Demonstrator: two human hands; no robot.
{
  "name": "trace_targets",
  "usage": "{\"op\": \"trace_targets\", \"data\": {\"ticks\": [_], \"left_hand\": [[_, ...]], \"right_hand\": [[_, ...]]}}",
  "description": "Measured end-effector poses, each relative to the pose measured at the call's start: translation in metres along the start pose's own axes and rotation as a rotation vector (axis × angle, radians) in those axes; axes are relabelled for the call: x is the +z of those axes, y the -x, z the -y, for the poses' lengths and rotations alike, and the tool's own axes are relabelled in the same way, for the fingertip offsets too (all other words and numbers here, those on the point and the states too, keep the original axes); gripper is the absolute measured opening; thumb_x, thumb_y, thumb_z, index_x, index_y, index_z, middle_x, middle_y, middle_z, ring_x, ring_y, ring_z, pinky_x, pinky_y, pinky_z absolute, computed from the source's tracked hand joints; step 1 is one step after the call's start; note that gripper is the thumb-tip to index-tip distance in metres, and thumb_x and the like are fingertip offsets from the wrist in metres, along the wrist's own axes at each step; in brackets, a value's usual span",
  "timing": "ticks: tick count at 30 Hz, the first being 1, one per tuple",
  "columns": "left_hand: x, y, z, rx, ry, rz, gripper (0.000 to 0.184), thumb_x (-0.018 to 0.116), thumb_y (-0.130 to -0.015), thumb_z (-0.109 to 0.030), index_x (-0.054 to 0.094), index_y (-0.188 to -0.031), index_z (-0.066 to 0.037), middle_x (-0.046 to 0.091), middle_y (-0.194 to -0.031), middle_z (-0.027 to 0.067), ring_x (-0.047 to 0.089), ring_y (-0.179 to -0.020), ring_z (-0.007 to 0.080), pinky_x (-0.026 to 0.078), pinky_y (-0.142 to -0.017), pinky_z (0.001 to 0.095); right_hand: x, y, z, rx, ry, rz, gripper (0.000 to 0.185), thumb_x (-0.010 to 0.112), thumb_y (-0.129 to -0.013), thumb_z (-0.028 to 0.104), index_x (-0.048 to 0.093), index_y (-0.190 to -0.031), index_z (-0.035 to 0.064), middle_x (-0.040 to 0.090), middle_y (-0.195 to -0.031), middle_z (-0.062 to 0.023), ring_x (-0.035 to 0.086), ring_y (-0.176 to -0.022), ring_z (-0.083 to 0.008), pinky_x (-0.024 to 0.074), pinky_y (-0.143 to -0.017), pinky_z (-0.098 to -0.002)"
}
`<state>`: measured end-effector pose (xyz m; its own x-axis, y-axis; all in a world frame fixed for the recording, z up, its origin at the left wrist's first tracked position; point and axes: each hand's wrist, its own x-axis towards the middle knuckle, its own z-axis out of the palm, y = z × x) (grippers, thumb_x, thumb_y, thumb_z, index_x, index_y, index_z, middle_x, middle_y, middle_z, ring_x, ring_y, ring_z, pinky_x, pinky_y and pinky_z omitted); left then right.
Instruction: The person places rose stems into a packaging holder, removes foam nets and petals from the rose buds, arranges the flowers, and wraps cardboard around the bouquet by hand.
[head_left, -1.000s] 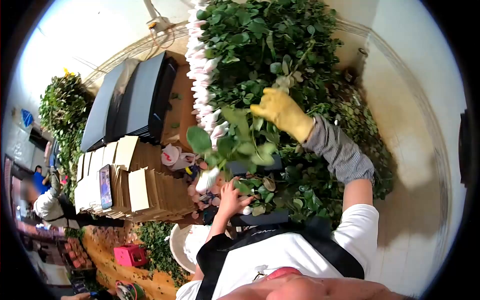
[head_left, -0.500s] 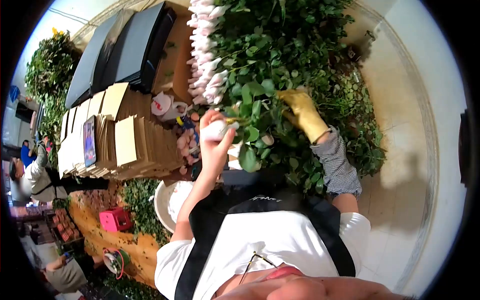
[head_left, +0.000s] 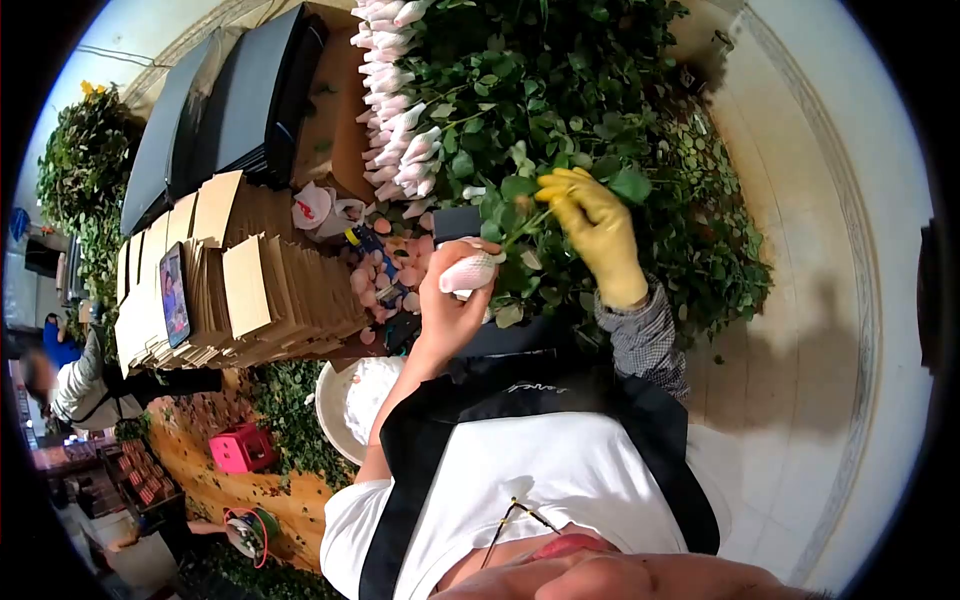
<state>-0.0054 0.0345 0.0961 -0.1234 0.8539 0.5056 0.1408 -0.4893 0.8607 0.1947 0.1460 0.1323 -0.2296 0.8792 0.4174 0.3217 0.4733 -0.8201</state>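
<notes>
My bare left hand (head_left: 455,300) is closed around the head of a rose (head_left: 467,274), whose bud is wrapped in a pale pink-white mesh sleeve. From it a green stem (head_left: 525,228) slants up to the right. My right hand (head_left: 592,220), in a yellow rubber glove, has its fingers closed at the stem, with leaves around the fingertips. Beneath both hands lies a thick heap of leafy rose stems (head_left: 560,110). Many sleeved rose heads (head_left: 390,110) line the heap's left side.
Stacked cardboard sheets (head_left: 250,285) stand left, with a phone (head_left: 175,293) against them. Behind are black panels (head_left: 245,100). Pink petals (head_left: 385,275) lie near my left hand. A white tub (head_left: 335,410), a pink stool (head_left: 243,448) and other people (head_left: 85,370) are at lower left.
My left hand has moved slightly right and down, and the mesh-wrapped bud has turned sideways. The gloved hand has shifted left, to the stem. Fewer leaves show between the hands.
</notes>
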Motion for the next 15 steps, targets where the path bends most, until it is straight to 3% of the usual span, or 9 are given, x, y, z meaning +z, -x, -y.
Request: {"op": "trace_targets", "data": {"ticks": [1, 3, 5, 7, 9, 11, 12, 13, 15], "left_hand": [[0.000, 0.001, -0.003, -0.010, 0.005, 0.004, 0.036, 0.065, -0.092, 0.011, 0.048, -0.120, -0.004, 0.064, -0.115, 0.0138, 0.063, -0.100, 0.0183, 0.050, -0.086, 0.0311], [-0.002, -0.005, -0.006, 0.122, -0.046, 0.004, 0.036, 0.066, -0.090, 0.013, 0.048, -0.117, -0.004, 0.065, -0.117, 0.0164, 0.064, -0.105, 0.0230, 0.050, -0.090, 0.0336], [-0.009, -0.014, 0.000, 0.191, -0.151, 0.019, 0.037, 0.064, -0.090, 0.014, 0.049, -0.118, -0.004, 0.065, -0.119, 0.0175, 0.064, -0.110, 0.0267, 0.049, -0.094, 0.0349], [-0.011, -0.020, -0.008, 0.090, -0.160, 0.129, 0.042, 0.063, -0.077, 0.015, 0.055, -0.113, -0.004, 0.067, -0.125, 0.0169, 0.063, -0.109, 0.0319, 0.048, -0.094, 0.0395], [-0.008, -0.020, -0.011, 0.018, -0.091, 0.134, 0.040, 0.066, -0.080, 0.011, 0.056, -0.116, -0.004, 0.065, -0.121, 0.0148, 0.062, -0.107, 0.0293, 0.048, -0.094, 0.0371], [-0.004, -0.021, -0.034, -0.230, 0.087, 0.107, 0.041, 0.070, -0.081, 0.006, 0.056, -0.118, -0.005, 0.061, -0.115, 0.0113, 0.060, -0.103, 0.0275, 0.047, -0.093, 0.0348], [-0.002, -0.021, -0.036, -0.204, 0.185, 0.102, 0.040, 0.075, -0.082, 0.001, 0.057, -0.117, -0.005, 0.057, -0.110, 0.0091, 0.058, -0.100, 0.0257, 0.047, -0.091, 0.0331], [-0.004, -0.022, -0.038, -0.208, 0.182, 0.095, 0.040, 0.075, -0.082, 0.001, 0.057, -0.117, -0.005, 0.057, -0.110, 0.0091, 0.058, -0.100, 0.0257, 0.047, -0.091, 0.0331], [-0.011, -0.025, -0.043, -0.067, -0.006, 0.181, 0.041, 0.080, -0.080, -0.002, 0.059, -0.114, -0.005, 0.060, -0.110, 0.0100, 0.059, -0.100, 0.0272, 0.048, -0.089, 0.0345]], "right_hand": [[-0.006, 0.005, -0.012, 0.255, -0.137, -0.075, 0.024, 0.065, -0.101, 0.028, 0.077, -0.103, 0.0072, 0.076, -0.113, -0.0061, 0.068, -0.113, -0.0266, 0.0453, -0.111, -0.0428], [-0.044, 0.005, -0.058, 0.318, -0.056, -0.183, 0.031, 0.061, -0.103, 0.030, 0.072, -0.121, 0.0058, 0.069, -0.129, -0.0098, 0.062, -0.124, -0.0266, 0.0433, -0.114, -0.0403], [-0.097, 0.017, -0.142, 0.137, -0.994, -0.397, 0.049, 0.057, -0.105, 0.030, 0.051, -0.146, 0.0032, 0.053, -0.148, -0.0157, 0.050, -0.138, -0.0298, 0.0389, -0.119, -0.0416], [-0.126, 0.007, -0.125, 0.339, -1.358, -0.876, 0.063, 0.054, -0.106, 0.027, 0.027, -0.157, 0.0017, 0.035, -0.160, -0.0191, 0.040, -0.144, -0.0349, 0.0343, -0.123, -0.0457], [-0.124, 0.009, -0.126, 0.356, -1.238, -0.805, 0.072, 0.056, -0.105, 0.031, 0.020, -0.160, 0.0022, 0.031, -0.162, -0.0194, 0.039, -0.146, -0.0349, 0.0334, -0.123, -0.0459], [-0.096, 0.014, -0.095, 0.317, -0.736, -0.186, 0.074, 0.058, -0.104, 0.033, 0.020, -0.161, 0.0040, 0.031, -0.162, -0.0193, 0.037, -0.148, -0.0333, 0.0317, -0.124, -0.0457], [-0.081, 0.014, -0.081, 0.236, -0.474, -0.034, 0.063, 0.057, -0.105, 0.025, 0.029, -0.159, 0.0081, 0.038, -0.159, -0.0192, 0.040, -0.146, -0.0333, 0.0360, -0.121, -0.0441], [-0.062, 0.012, -0.063, 0.135, -0.216, 0.031, 0.068, 0.063, -0.097, 0.008, 0.033, -0.158, 0.0103, 0.041, -0.157, -0.0187, 0.044, -0.143, -0.0332, 0.0367, -0.121, -0.0447], [-0.049, -0.003, -0.078, -0.177, 0.395, 0.199, 0.076, 0.066, -0.084, -0.006, 0.042, -0.153, 0.0141, 0.048, -0.153, -0.0168, 0.045, -0.142, -0.0334, 0.0360, -0.121, -0.0461]]}}
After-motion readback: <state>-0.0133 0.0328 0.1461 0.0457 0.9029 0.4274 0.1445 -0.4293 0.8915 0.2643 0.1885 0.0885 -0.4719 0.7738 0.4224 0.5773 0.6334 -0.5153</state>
